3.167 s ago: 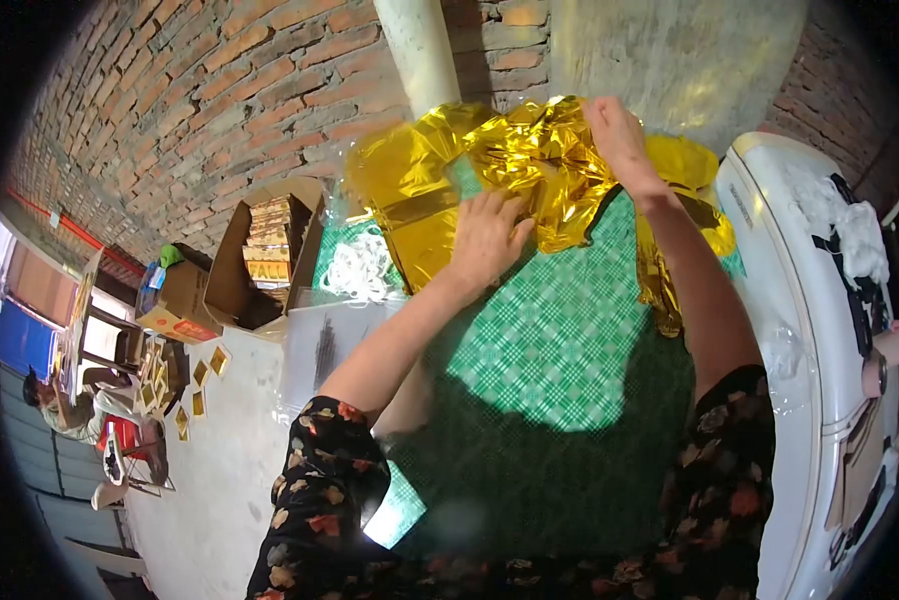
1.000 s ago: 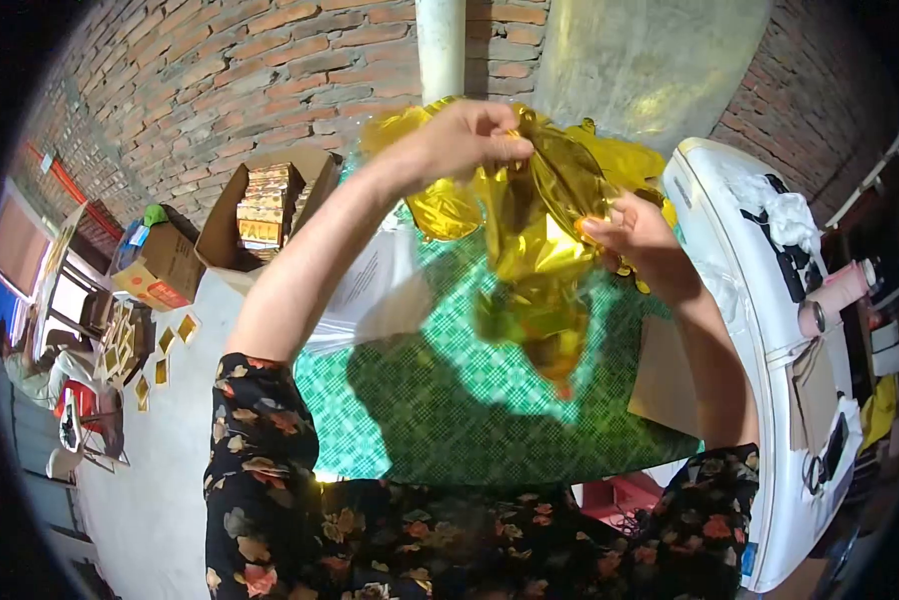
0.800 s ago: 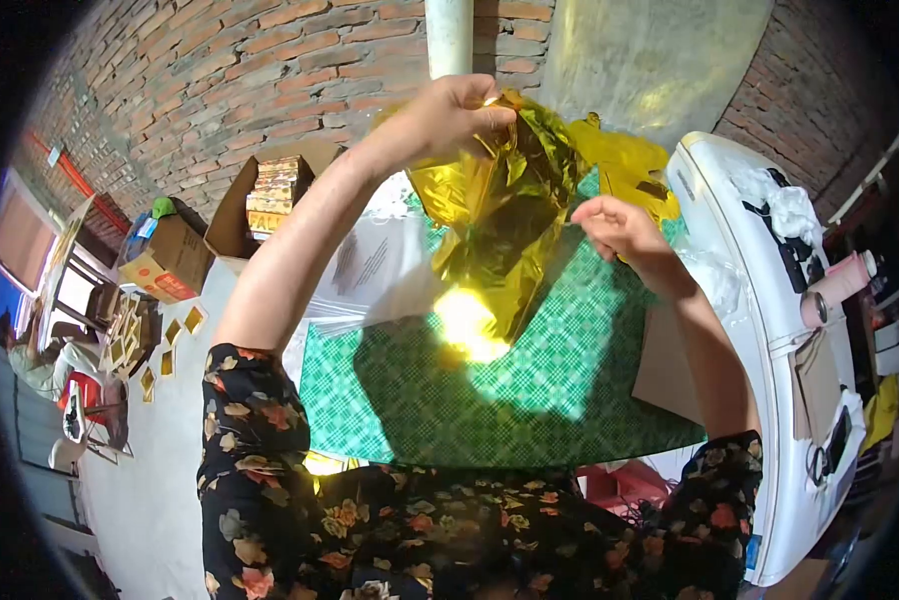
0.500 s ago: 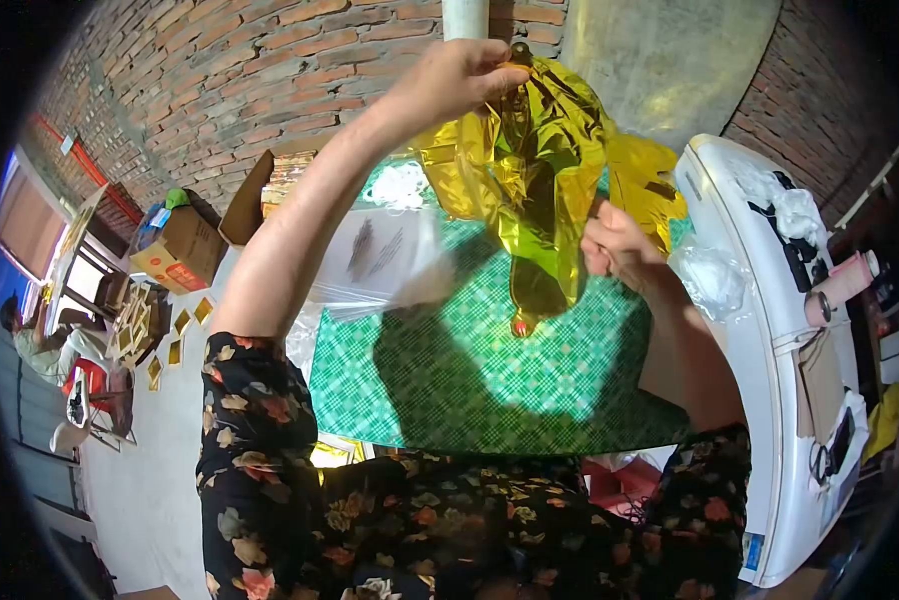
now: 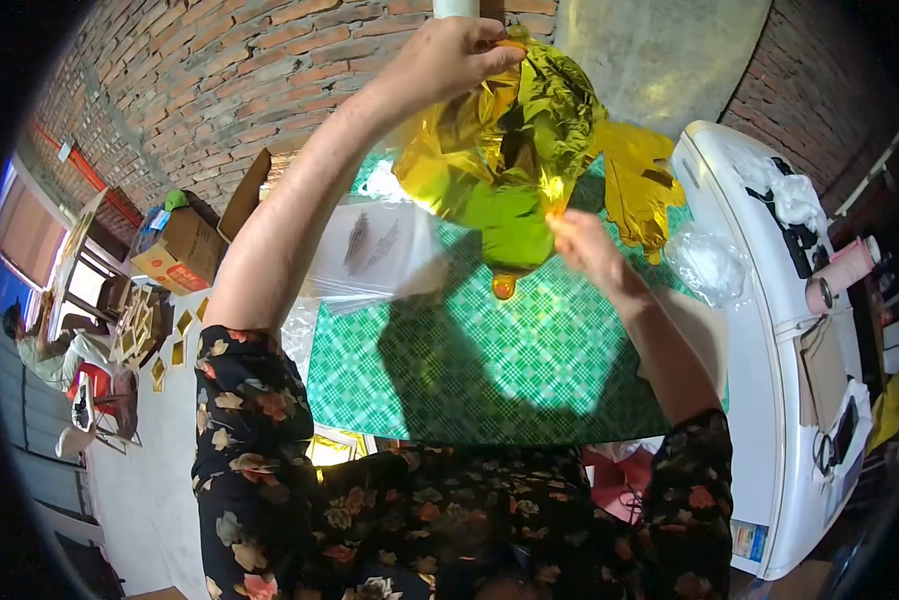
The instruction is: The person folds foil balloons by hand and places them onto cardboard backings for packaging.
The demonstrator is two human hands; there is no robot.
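I have my left hand (image 5: 448, 58) raised at the top centre of the frame, fingers pinched shut on the upper edge of a crumpled gold foil balloon (image 5: 505, 150), which hangs in the air above the green checked table (image 5: 490, 370). My right hand (image 5: 582, 245) sits just right of centre, fingertips closed on the balloon's lower right edge (its small neck dangles below, toward the middle of the frame). More gold foil pieces (image 5: 638, 185) lie on the cloth to the upper right, and a clear bag with a printed sheet (image 5: 375, 250) rests left of centre. An open cardboard box (image 5: 250, 185) stands against the brick wall at upper left; a white appliance (image 5: 770, 330) fills the right edge. I judge this to be the unfolding and smoothing step: the foil is lifted but still bunched. The next move calls for a steady pull apart with both grips kept light, since thin foil creases and tears easily.
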